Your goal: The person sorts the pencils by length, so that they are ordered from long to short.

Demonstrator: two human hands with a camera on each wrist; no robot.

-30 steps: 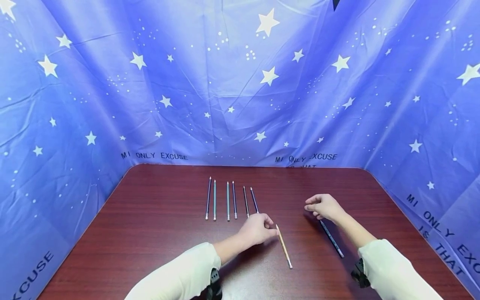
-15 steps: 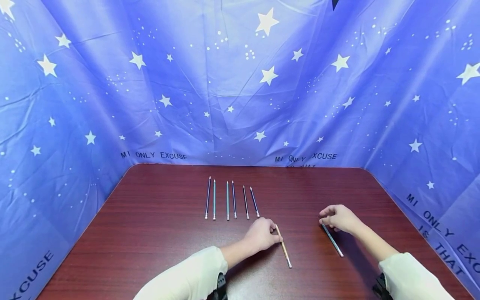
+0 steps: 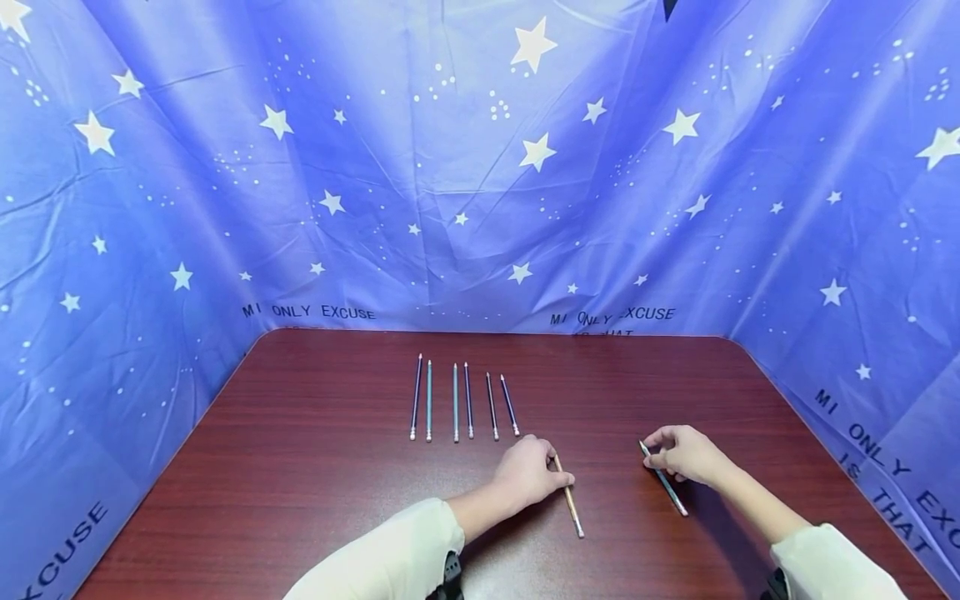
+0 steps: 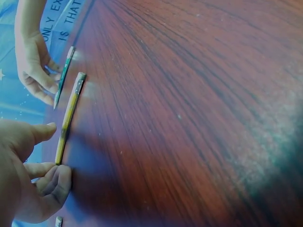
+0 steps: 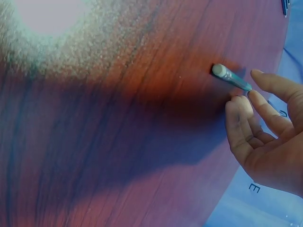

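Note:
On the reddish-brown table lie a yellow pencil (image 3: 572, 506) and a green pencil (image 3: 671, 492), each with its eraser end toward the person. My left hand (image 3: 528, 477) is at the yellow pencil, fingertips by its pointed end. In the left wrist view a small gap shows between the thumb (image 4: 46, 132) and the yellow pencil (image 4: 71, 111). My right hand (image 3: 688, 454) reaches over the front part of the green pencil. The right wrist view has the thumb (image 5: 272, 85) and index finger spread on either side of the green pencil (image 5: 232, 78), the thumb apart from it.
Several dark blue and teal pencils (image 3: 455, 404) stand in a row, side by side, left of the middle of the table (image 3: 315, 500). A blue curtain (image 3: 465, 167) with white stars hangs close behind the table and along both sides.
My left hand has slid right and toward me, along the yellow pencil. My right hand has moved right and toward me, to the green pencil's pointed end. Both pencils lie nearly as before.

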